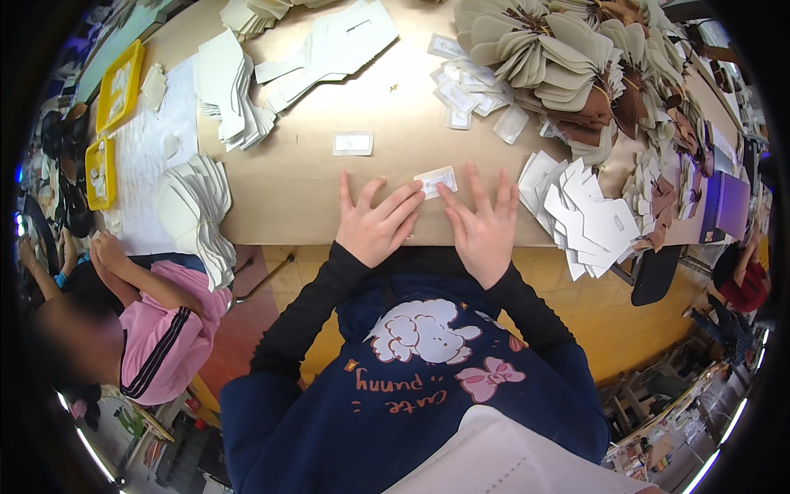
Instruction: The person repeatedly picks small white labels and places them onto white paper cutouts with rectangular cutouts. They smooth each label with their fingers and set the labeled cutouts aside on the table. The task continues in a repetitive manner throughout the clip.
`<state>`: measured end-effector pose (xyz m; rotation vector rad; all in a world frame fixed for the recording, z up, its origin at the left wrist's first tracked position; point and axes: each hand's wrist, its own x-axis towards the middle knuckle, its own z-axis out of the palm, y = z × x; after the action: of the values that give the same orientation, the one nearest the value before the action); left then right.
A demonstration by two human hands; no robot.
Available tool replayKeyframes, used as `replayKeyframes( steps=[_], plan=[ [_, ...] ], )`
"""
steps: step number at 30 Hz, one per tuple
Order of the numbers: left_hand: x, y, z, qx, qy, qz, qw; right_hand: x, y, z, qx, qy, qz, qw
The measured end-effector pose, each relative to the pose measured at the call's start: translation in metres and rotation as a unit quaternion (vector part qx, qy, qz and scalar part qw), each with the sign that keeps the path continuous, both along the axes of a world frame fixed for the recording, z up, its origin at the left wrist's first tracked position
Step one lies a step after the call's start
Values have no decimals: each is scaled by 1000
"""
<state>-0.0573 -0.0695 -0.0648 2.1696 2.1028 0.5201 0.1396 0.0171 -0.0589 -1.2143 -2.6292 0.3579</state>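
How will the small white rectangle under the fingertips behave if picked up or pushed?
The small white rectangle looks thin, so probably light and bendable. Lying flat on the smooth-looking table, it likely slides rather than tips.

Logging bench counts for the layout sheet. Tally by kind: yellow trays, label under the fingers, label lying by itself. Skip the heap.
Yellow trays: 2
Label under the fingers, touched by the left hand and right hand: 1
Label lying by itself: 1
Total: 4
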Motion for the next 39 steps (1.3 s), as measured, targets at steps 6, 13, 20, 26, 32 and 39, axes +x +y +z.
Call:
replayKeyframes(
  steps=[6, 13, 20, 26, 32, 39],
  plan=[
    [1, 0, -1, 7, -3, 5, 1000, 1, 6, 9, -3, 6, -14, 1000],
    [2, -1, 0, -3, 8, 2, 1000, -4, 18, 5, -12, 116, -3, 993],
    [3, -1, -1, 15, -9, 14, 1000, 0, 19, 4, -2, 32, 29, 999],
    [23, 11, 1, 18, -150, 147, 977, 2, 23, -1, -52, 173, -25, 983],
    [41, 23, 1, 46, -174, 164, 970, 8, 14, 5, -149, 260, -37, 953],
    [25, 33, 2, 2, -300, 91, 950, 4, 15, 10, -194, 279, -62, 938]
  ],
)
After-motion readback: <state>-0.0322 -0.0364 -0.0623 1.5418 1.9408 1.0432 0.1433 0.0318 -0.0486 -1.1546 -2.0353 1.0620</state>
